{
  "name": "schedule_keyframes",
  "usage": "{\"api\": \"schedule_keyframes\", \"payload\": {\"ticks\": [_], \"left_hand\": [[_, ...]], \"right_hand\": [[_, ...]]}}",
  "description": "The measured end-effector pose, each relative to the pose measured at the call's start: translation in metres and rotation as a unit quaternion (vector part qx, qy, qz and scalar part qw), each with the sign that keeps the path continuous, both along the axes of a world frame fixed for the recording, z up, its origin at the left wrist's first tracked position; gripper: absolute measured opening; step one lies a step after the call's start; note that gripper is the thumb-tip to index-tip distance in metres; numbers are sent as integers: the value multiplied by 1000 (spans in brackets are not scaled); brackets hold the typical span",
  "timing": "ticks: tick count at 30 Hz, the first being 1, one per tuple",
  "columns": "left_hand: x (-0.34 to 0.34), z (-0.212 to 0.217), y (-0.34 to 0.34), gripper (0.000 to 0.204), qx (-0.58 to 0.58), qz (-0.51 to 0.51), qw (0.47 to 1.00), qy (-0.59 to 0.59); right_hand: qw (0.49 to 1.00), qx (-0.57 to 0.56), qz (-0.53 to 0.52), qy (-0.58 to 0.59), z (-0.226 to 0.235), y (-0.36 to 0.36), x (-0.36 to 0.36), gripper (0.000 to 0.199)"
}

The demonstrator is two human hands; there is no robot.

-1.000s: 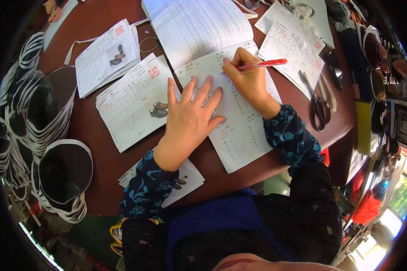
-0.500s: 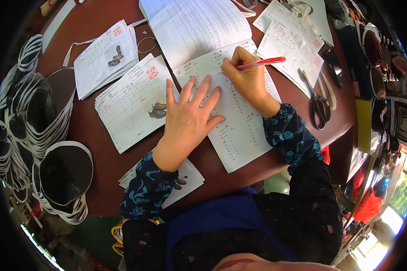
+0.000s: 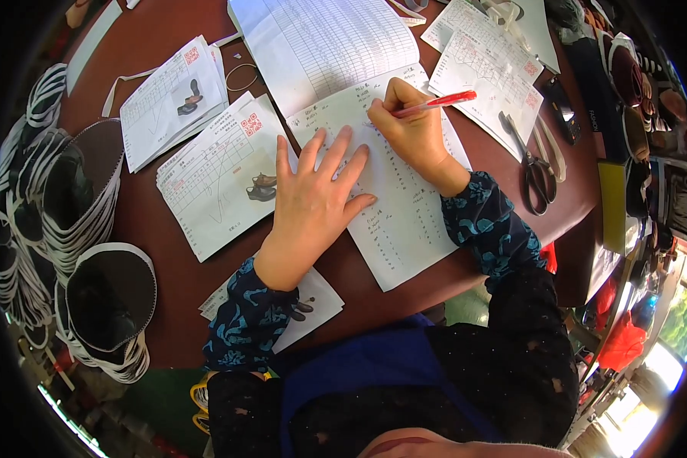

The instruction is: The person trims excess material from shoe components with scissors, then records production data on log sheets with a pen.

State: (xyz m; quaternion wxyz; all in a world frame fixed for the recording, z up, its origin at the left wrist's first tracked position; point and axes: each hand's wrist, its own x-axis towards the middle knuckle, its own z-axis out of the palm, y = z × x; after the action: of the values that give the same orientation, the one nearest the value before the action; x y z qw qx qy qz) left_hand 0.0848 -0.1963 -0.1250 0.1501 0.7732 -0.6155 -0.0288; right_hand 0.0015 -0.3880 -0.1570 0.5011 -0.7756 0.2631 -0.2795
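Observation:
An open notebook [image 3: 404, 229] lies on the dark red table, its near page covered in handwritten columns. My right hand [image 3: 414, 131] is closed around a red pen [image 3: 452, 100], resting on the upper part of that page; the pen's tip is hidden behind my fingers. Flat on the left side of the same page is my left hand [image 3: 317, 200], fingers spread, holding nothing. Just left of it sits a stack of printed sheets [image 3: 206, 187] with a shoe picture, and another sheet [image 3: 320, 309] lies partly under my left forearm.
Bundles of dark, white-edged shoe pieces [image 3: 111, 298] stand along the left. Another stack of printed sheets [image 3: 160, 107] lies at the far left, with more papers [image 3: 485, 72] at the far right. Black-handled scissors [image 3: 538, 179] rest beside the right table edge. A rubber band [image 3: 242, 77] lies beyond the sheets.
The papers and notebook appear shifted slightly left in view. My right hand and the pen have moved slightly left; my left hand stays flat on the page.

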Motion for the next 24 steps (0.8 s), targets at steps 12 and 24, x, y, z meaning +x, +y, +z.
{"api": "schedule_keyframes", "payload": {"ticks": [12,24], "left_hand": [[47,29,104,63,57,94,994,-27],[57,15,125,25,-19,117,991,56]], "right_hand": [[998,14,-61,-23,31,-39,-85,20],[937,-343,-1,63,11,-6,-125,35]]}}
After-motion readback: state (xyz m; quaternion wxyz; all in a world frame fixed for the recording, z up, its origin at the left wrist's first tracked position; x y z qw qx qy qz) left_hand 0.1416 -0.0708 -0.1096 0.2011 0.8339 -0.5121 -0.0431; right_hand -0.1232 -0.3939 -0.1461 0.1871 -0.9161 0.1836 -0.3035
